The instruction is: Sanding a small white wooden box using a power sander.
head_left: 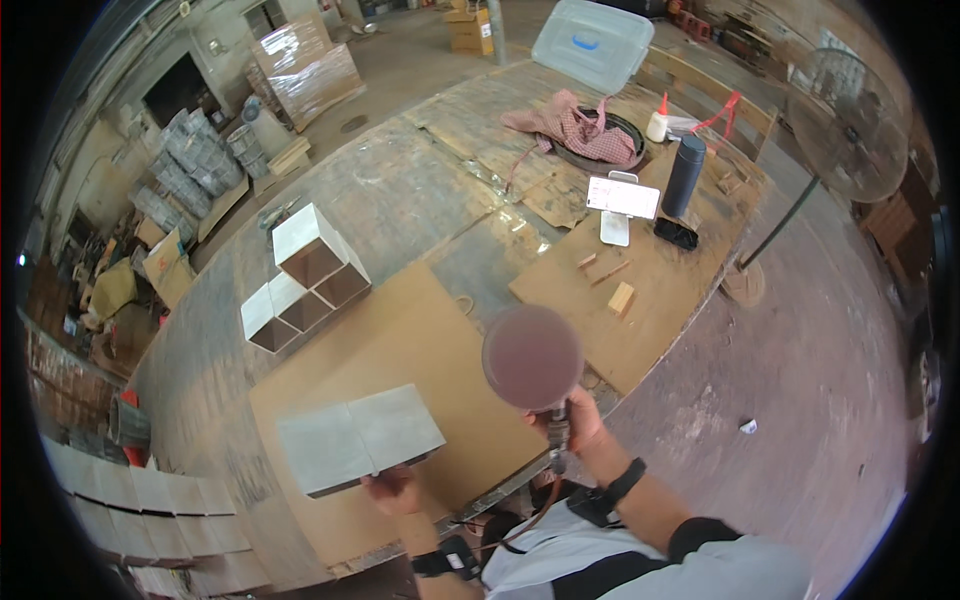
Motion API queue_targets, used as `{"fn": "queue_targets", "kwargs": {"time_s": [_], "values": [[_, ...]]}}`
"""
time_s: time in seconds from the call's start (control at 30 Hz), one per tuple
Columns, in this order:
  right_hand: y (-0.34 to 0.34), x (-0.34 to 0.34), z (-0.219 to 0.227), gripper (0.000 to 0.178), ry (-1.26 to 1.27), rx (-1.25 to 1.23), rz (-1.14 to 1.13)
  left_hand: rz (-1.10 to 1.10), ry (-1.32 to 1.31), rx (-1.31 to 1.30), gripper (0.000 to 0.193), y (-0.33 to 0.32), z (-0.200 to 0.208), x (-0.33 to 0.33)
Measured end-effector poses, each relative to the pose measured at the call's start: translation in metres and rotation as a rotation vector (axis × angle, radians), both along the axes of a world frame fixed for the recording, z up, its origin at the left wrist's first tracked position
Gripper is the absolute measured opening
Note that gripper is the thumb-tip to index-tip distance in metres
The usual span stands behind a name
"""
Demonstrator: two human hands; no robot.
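My right hand (577, 424) is wrapped round the neck of an air-powered disc sander (533, 358). Its round, brownish-pink disc is tipped up towards me, off the board, and a hose runs down from its handle. On the left, a pale grey-white box (361, 432) lies on the brown board, with a seam across the middle of its top. At the near edge of that box, by the seam, my left hand (393, 489) is closed on the rim. The fingers under the edge are partly hidden.
Several white open-fronted boxes (305, 275) are stacked beyond the brown board (400, 345). To the right are a wood block (621, 299), a phone on a stand (622, 197), a dark bottle (684, 176), a glue bottle (657, 124) and a checked cloth (590, 133). A fan (850, 130) stands beside the table.
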State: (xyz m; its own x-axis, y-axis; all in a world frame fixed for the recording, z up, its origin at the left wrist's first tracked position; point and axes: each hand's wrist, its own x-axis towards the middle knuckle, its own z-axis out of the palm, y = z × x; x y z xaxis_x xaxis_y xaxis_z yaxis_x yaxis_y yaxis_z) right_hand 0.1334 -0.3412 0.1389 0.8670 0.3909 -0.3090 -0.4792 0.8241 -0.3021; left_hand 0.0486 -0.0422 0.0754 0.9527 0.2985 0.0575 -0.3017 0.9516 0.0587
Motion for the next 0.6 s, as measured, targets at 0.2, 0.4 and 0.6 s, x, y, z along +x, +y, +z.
{"fn": "queue_targets", "kwargs": {"time_s": [0.2, 0.4, 0.6], "values": [[-0.036, -0.006, 0.014, 0.047, 0.028, -0.33, 0.022, 0.259, 0.134, -0.361, 0.029, -0.029, -0.078, 0.009], [-0.022, -0.004, 0.035, 0.04, -0.051, -0.368, -0.112, 0.166, 0.09, -0.491, 0.028, -0.042, -0.048, 0.014], [-0.005, 0.002, 0.021, 0.033, -0.037, -0.281, 0.016, -0.071, 0.418, -0.239, 0.029, -0.041, -0.024, -0.023]]}}
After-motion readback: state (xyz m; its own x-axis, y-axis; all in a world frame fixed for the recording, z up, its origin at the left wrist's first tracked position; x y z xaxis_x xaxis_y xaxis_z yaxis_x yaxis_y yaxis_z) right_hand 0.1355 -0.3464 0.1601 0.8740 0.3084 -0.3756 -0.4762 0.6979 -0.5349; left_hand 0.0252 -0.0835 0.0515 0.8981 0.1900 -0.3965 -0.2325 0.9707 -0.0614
